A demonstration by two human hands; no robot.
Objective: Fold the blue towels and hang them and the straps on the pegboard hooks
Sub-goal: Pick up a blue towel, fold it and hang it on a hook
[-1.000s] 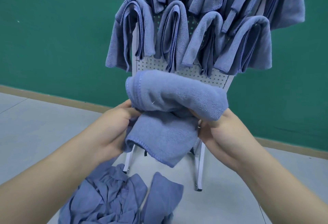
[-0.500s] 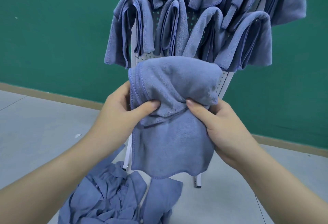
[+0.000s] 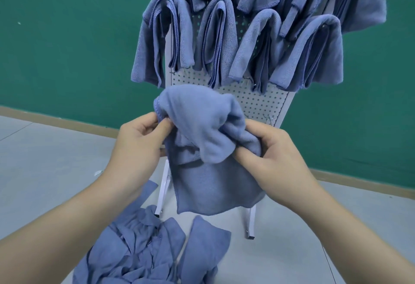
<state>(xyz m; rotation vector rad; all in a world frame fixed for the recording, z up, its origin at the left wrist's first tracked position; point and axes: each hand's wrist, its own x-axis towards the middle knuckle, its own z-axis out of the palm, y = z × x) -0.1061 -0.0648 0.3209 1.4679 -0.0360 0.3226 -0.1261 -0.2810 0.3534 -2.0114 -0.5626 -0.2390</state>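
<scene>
Mid-fold: left hand (image 3: 137, 146) and right hand (image 3: 278, 155) both pinched the towel (image 3: 202, 126), fingers curled into cloth. Next, prob. drape it on a free hook at 1 o'clock on the pegboard (image 3: 258, 101).

The light was soft, even and fairly bright, with no glare and a cool bluish-green cast over everything. Shadows were faint: a pale one lay on the floor (image 3: 56, 171) beneath the pile of towels (image 3: 143, 250), and darker creases sat inside the folds of the hanging towels (image 3: 224, 41). Wide-angle distortion bowed the pegboard (image 3: 258, 101) frame and stretched the forearms toward the lower corners. Focus was slightly soft overall, and the towel fibres looked smeared.
</scene>
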